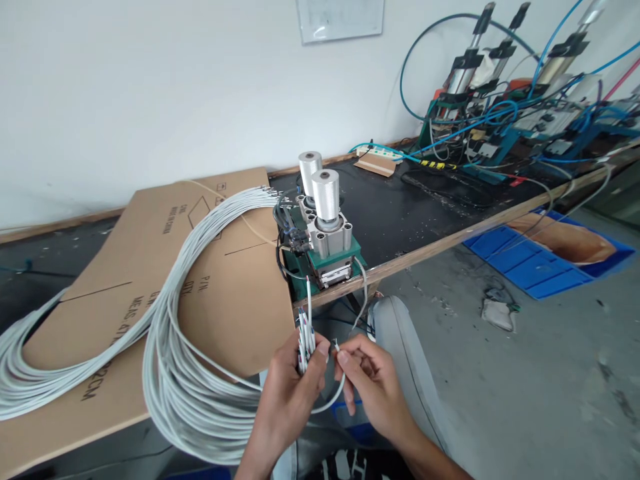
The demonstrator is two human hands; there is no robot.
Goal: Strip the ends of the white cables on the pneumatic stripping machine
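Workshop bench (430, 220) w/ black top, white wall behind, concrete floor to the R. Low in front of the bench edge, L hand (293, 390) is closed round a bunch of wire ends (305, 340), tips sticking up out of the fist, thumb across them. R hand (373, 383) pinches a single wire (336, 348) near its tip btwn thumb & forefinger, just beside the bunch, other fingers curled loose. That wire curves down under both hands.

Handling, my read: thin grey sheathed wire, light, soft & springy, so it'd flop if held far back. Sheath looks smooth, prob a bit slippery. Best hold is close behind the tip. Tips look small & easy to bend; can't tell if bare or terminated.

Outward: the ends belong to a big cable bundle (170, 380), looped over a cardboard sheet (235, 293) that lies on the bench and overhangs it. Loops hang near the L forearm and could snag. Just above the hands, at the bench edge, is a small pneumatic press (327, 233) on a green base w/ two knurled metal cylinders on top. Knee (405, 333) in grey trousers sits just R of R hand. Further along are a power strip (383, 155) & more air-cylinder machines (500, 100) w/ blue hoses. Blue tray (525, 267) & rag (497, 313) lie on the floor.
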